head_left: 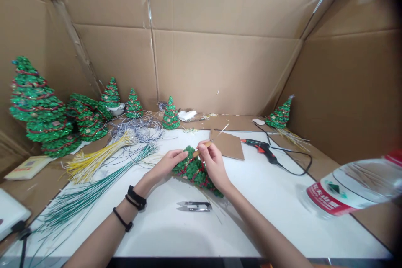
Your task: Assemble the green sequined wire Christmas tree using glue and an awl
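Note:
A small green Christmas tree point(191, 169) with dark red garland lies on its side on the white tabletop, its crown toward the upper left. My left hand point(171, 162) grips the tree near that crown, thumb on top. In my right hand point(213, 161) is a thin wooden-handled tool point(220, 133); its handle end points at the tree and its slender shaft sticks up to the right. That hand covers part of the tree. Closer to me lies a pair of thread snips point(194, 206), apart from both hands.
Yellow stems point(97, 159) and green stems point(97, 188) spread at the left, near tangled wire point(141, 127). Decorated trees point(40, 104) stand along the left and back. A glue gun point(262, 148) with its cable, a cardboard piece point(228, 144) and a large water bottle point(351, 186) occupy the right.

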Action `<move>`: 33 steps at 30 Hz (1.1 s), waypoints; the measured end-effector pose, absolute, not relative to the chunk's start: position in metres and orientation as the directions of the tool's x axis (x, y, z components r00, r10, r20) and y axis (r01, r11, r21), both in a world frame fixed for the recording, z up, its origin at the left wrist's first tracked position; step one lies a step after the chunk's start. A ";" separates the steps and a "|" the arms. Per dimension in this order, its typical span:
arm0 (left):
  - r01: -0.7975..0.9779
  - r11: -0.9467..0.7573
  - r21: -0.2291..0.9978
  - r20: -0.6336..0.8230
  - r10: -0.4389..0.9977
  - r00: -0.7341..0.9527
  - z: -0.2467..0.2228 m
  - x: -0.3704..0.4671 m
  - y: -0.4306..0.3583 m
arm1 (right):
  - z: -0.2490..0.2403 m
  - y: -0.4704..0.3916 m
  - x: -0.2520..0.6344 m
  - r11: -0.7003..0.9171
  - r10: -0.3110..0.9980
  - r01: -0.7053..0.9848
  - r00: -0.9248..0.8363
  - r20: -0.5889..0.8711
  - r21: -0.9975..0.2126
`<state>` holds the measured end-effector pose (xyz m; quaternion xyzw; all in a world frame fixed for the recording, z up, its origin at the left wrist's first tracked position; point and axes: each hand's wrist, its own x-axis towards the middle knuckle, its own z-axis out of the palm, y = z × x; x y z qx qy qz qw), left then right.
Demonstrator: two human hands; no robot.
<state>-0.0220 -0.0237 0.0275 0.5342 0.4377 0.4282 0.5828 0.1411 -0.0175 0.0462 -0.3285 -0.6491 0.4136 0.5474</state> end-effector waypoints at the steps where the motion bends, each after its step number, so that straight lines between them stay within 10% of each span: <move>1: -0.029 0.069 0.997 -0.061 0.969 0.239 0.028 -0.020 -0.024 | 0.046 -0.017 0.140 0.439 0.880 -0.041 -0.182 0.439 -0.898; 17: -0.266 0.282 0.922 -0.218 0.944 0.246 0.025 -0.027 -0.025 | 0.032 -0.014 0.140 0.666 0.722 0.144 -0.368 0.586 -0.732; 33: 0.014 0.050 0.999 -0.051 0.880 0.473 0.011 -0.041 -0.017 | 0.033 -0.014 0.140 0.708 0.677 0.140 -0.414 0.609 -0.692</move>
